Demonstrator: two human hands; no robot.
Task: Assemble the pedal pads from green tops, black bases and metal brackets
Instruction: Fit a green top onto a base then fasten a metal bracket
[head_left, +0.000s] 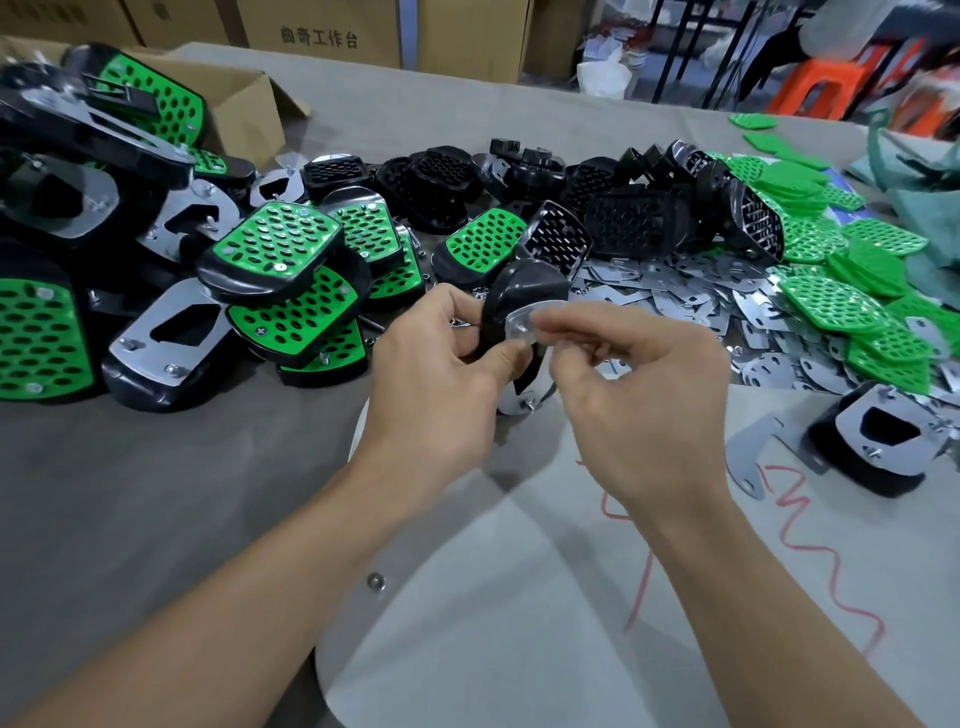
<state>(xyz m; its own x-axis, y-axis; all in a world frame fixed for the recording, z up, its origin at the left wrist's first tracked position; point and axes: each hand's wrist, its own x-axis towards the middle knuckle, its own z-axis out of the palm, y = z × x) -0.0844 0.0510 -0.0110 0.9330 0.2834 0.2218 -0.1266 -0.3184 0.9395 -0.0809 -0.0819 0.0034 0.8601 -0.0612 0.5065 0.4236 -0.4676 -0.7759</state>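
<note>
Left hand (441, 374) grips black base (511, 291) on edge, thumb on its rim, held above the table (156, 493). Metal bracket (522, 325) sits on the base, facing the right hand (639, 410), which pinches its upper edge; the fingertips are blurred. Assembled pads (275, 244) are piled left, loose brackets (675, 301) and green tops (831, 306) right. Bare cloth lies under the forearms.

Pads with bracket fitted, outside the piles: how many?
2. The held pad is on edge, gripped by the left hand and pinched by the right hand. The second pad lies bracket-up near the right edge, beside a loose bracket. More may lie beyond the frame.
</note>
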